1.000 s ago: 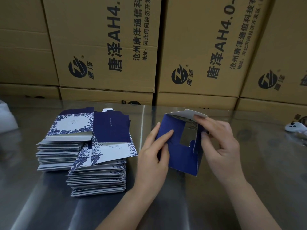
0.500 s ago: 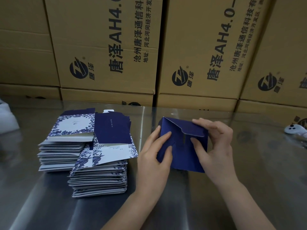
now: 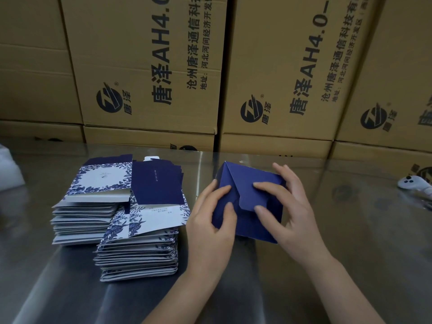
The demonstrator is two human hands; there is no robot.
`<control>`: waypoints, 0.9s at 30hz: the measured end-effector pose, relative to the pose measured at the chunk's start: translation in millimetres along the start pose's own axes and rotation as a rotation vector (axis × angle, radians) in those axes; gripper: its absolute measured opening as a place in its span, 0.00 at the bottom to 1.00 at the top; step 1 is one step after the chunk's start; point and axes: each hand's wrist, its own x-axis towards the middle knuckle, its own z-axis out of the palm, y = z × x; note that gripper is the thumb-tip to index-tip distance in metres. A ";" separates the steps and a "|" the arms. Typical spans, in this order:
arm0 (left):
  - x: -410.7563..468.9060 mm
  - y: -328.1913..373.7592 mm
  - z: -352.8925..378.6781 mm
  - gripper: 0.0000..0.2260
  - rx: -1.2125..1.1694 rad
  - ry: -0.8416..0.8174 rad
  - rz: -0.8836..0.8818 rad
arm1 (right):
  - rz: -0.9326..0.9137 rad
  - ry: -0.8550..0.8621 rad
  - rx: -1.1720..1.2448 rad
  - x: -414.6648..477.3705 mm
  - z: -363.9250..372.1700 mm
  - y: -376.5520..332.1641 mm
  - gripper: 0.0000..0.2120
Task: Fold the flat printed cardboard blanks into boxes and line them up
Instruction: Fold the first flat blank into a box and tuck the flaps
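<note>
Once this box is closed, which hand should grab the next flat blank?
Left, probably. The left hand holds the blue box on the side facing the nearer stack of blanks; the right hand is across the box, fingers on its flap.

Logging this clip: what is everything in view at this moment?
dark blue box: one, navy, table centre, flap nearly closed
rear blank stack: one, white with blue floral print, table left
front blank stack: one, same print, overlapping the rear stack's right side
table: one, shiny grey metal, foreground
cartons: several, brown with black print, stacked behind the table
white device: one, table's right edge
white object: one, left edge, cut off, unidentifiable
left hand: grips the box's left side
right hand: holds the box's right side, presses the flap
</note>
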 end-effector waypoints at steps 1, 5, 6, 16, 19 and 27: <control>-0.2 0.7 0.2 0.13 0.005 0.001 0.002 | 0.004 0.000 -0.020 0.3 0.6 0.0 0.18; -1.0 1.6 1.7 0.15 -0.023 -0.004 -0.013 | 0.018 0.020 -0.066 0.7 0.7 2.5 0.29; -1.6 1.7 2.1 0.16 -0.033 -0.010 -0.021 | 0.026 0.023 -0.078 1.1 0.9 3.3 0.33; -1.0 -4.2 2.1 0.29 0.067 -0.064 -0.116 | 0.109 0.054 -0.123 1.6 8.8 2.4 0.39; -0.8 -5.9 2.6 0.26 0.112 -0.062 -0.111 | 0.108 0.072 -0.133 1.2 11.5 1.5 0.35; 0.4 -7.2 3.2 0.24 0.172 0.001 -0.059 | 0.068 0.142 -0.162 1.4 17.5 4.5 0.32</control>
